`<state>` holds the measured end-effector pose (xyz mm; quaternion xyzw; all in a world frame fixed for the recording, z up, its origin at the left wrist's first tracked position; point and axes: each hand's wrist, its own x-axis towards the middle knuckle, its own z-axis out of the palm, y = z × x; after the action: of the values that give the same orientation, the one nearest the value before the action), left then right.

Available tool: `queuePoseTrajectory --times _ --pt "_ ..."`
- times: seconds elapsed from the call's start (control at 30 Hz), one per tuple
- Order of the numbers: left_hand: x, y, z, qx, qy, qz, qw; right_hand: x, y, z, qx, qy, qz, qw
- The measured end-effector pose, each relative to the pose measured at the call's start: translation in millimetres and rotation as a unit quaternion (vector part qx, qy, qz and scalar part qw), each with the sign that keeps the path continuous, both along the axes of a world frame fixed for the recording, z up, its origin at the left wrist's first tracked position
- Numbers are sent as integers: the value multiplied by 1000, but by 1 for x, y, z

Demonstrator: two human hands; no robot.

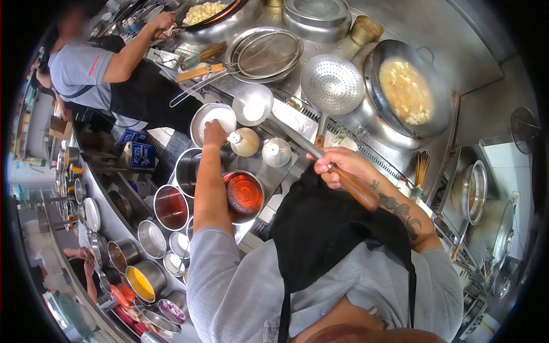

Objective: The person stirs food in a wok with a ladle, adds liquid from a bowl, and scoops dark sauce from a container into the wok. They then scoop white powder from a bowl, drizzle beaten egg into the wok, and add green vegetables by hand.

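Observation:
My left hand (pixel 215 134) reaches down into a round metal pot of white powder or grains (pixel 197 127), its fingertips bunched together at the white contents. What they pinch, if anything, is too small to make out. My right hand (pixel 342 167) is closed round the long handle of a ladle (pixel 297 137), near its wooden grip. The ladle's bowl lies beside the pot and looks white inside. Two squeeze bottles with white caps, one yellowish (pixel 245 143) and one pale (pixel 277 153), stand between my hands. Below my left forearm is a pot of red sauce (pixel 245 194).
A wok (pixel 437 106) holds pale pieces in brownish, steaming liquid. A perforated skimmer (pixel 331 83) and a mesh strainer (pixel 269 54) rest on the stove. At the left, a co-worker (pixel 86 74) works over another wok. Pots of sauces, including a yellow one (pixel 143 283), line the left counter.

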<state>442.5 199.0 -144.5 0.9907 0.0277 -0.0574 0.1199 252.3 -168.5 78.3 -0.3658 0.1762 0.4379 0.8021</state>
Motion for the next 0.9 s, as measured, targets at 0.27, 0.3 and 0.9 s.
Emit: queuePoseTrajectory --times 0.27,0.3,0.9 --pt "5 4 -9 -18 -24 -27 999 -2 6 4 -26 -5 -7 1000" --pt "4 4 -8 -20 -32 -29 999 -2 7 3 -27 -5 -6 1000" --pt "25 -73 72 -501 171 -31 848 -2 6 -5 9 -19 -9 1000"
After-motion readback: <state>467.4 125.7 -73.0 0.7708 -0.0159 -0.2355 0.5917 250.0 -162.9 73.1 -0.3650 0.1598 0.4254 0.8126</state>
